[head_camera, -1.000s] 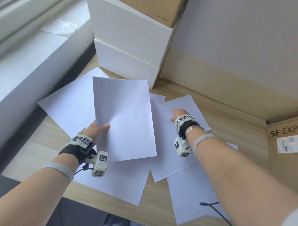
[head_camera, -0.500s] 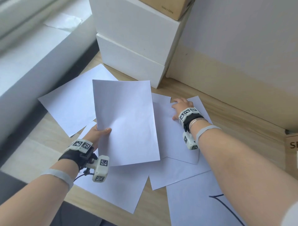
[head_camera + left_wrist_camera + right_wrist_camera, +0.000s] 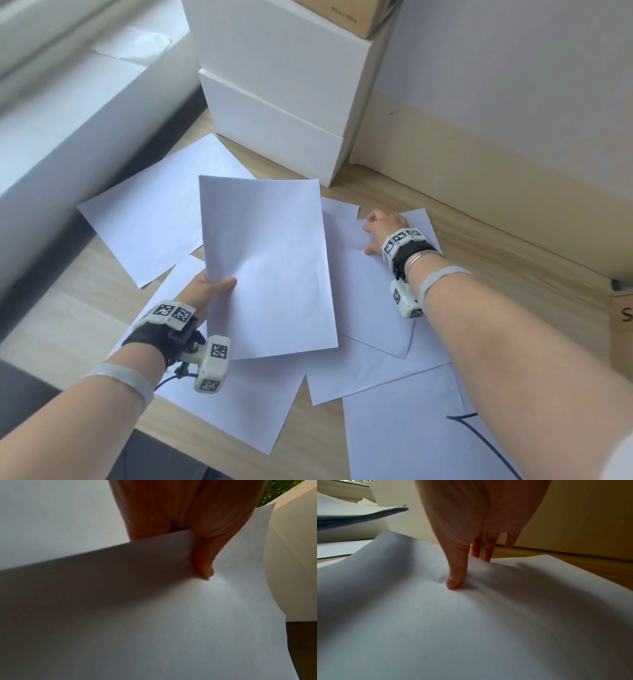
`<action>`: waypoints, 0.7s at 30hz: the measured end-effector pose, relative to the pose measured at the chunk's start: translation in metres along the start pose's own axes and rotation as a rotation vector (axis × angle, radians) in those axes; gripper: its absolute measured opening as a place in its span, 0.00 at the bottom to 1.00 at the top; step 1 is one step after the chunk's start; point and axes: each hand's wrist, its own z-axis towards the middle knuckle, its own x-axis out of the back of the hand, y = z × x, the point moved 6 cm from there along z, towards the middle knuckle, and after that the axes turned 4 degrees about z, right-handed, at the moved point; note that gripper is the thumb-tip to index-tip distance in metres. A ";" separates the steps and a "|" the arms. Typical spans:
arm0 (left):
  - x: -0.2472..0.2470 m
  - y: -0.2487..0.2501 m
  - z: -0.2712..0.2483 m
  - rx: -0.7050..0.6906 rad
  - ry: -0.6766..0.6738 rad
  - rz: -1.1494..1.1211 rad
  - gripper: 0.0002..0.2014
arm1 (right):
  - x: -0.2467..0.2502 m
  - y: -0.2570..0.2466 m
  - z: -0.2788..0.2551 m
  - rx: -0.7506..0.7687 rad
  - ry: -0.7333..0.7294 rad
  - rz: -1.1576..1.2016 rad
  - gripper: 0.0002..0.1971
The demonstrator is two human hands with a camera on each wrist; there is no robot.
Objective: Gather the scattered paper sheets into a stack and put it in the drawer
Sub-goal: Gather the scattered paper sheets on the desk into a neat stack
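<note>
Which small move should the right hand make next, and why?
Probably lift the pinched sheet toward the held stack. The right hand already pinches its far edge, thumb on top, so it bulges, while the left hand holds the stack raised beside it.

Two white boxes (image 3: 274, 113) stacked at back of wooden tabletop (image 3: 479, 240); brown cardboard box (image 3: 346, 15) on top. Another cardboard box (image 3: 621, 318) at right edge. White window ledge (image 3: 68, 113) left.

paper sheets (image 3: 267, 260): white | table (image 3: 479, 246): light wood | boxes (image 3: 274, 102): white
</note>
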 end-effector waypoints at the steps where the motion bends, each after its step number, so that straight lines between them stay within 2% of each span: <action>1: 0.000 0.000 -0.001 0.001 0.001 0.004 0.10 | -0.002 0.000 0.001 0.011 -0.008 -0.014 0.24; 7: 0.001 -0.010 -0.007 0.011 0.015 0.032 0.13 | -0.005 -0.002 0.012 0.040 -0.020 -0.035 0.21; 12: 0.000 -0.014 -0.012 0.029 0.016 0.037 0.15 | -0.007 0.002 0.015 0.041 -0.032 -0.027 0.25; 17: 0.002 -0.014 -0.017 0.040 0.040 0.031 0.16 | -0.002 0.010 0.012 0.003 -0.037 0.070 0.10; 21: 0.001 -0.012 -0.020 0.042 0.038 0.049 0.15 | 0.008 0.021 -0.001 -0.024 0.042 0.201 0.13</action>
